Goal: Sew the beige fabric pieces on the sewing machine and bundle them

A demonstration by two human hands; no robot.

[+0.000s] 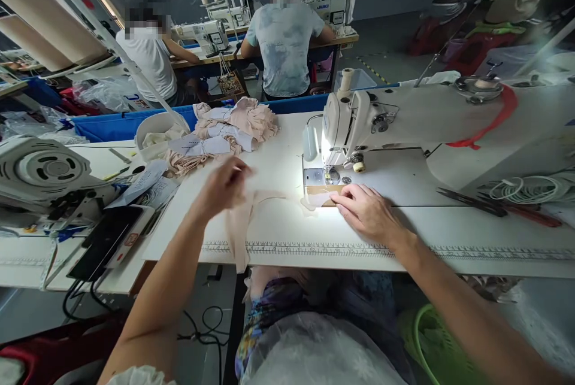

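A thin strip of pale pink fabric (240, 223) lies across the white sewing table (287, 229) and hangs over its front edge. My left hand (223, 186), blurred by motion, pinches the strip's left part and lifts it a little off the table. My right hand (368, 211) lies flat on the other end of the fabric, just in front of the needle plate of the white sewing machine (354, 124), under its bright lamp.
A pile of pink fabric bundles with paper tags (224, 133) sits at the back left. Black scissors (476, 200) lie at the right, a dark phone (105, 241) at the left. Two people sit at machines behind. A green basket (426, 337) stands below the table.
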